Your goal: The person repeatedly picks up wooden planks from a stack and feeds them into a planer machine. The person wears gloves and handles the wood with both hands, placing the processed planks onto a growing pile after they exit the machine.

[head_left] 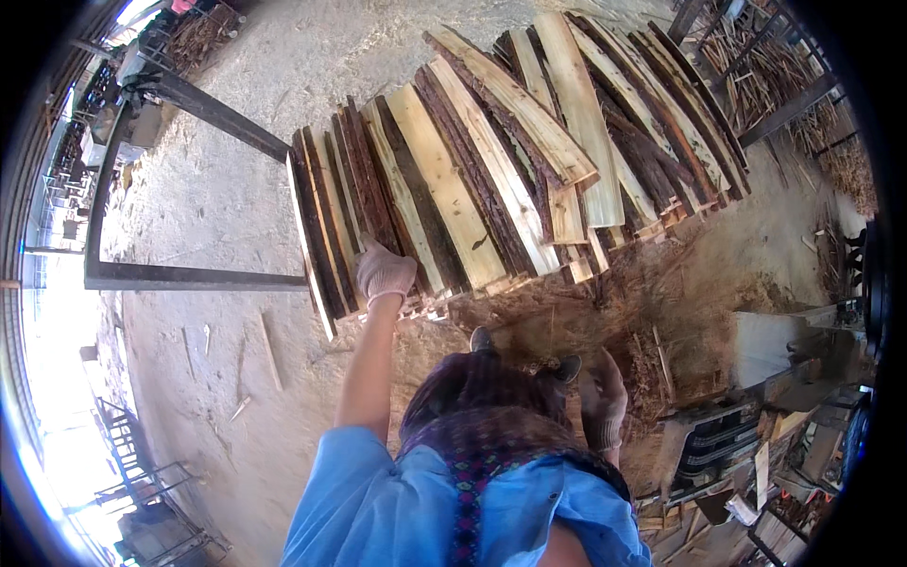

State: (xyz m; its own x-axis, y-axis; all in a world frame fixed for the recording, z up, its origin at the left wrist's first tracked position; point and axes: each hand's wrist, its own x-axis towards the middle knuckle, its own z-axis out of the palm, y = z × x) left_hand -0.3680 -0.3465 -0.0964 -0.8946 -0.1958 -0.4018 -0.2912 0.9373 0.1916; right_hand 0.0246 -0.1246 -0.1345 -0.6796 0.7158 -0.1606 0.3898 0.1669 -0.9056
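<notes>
My left hand [385, 270], in a pale knitted glove, is closed over the near end of a bark-covered board [367, 189]. Part of its grip is hidden beneath the glove. That board lies toward the left of a wide stack of rough-sawn boards [444, 189], many with dark bark edges. Low beside my right leg hangs my right hand [603, 402], also gloved and slightly blurred. Its fingers are loosely extended, and it holds nothing. Two pale boards [581, 123] lie aslant on top of the stack, their near ends overlapping.
A dark metal frame [189, 278] extends left from the stack. Thin wood strips [270, 352] litter the dusty floor. Machinery with black curved parts [723, 444] stands at the lower right, among scrap wood. Heaped sticks [794, 85] fill the far right. My shoes [482, 338] are close to the stack.
</notes>
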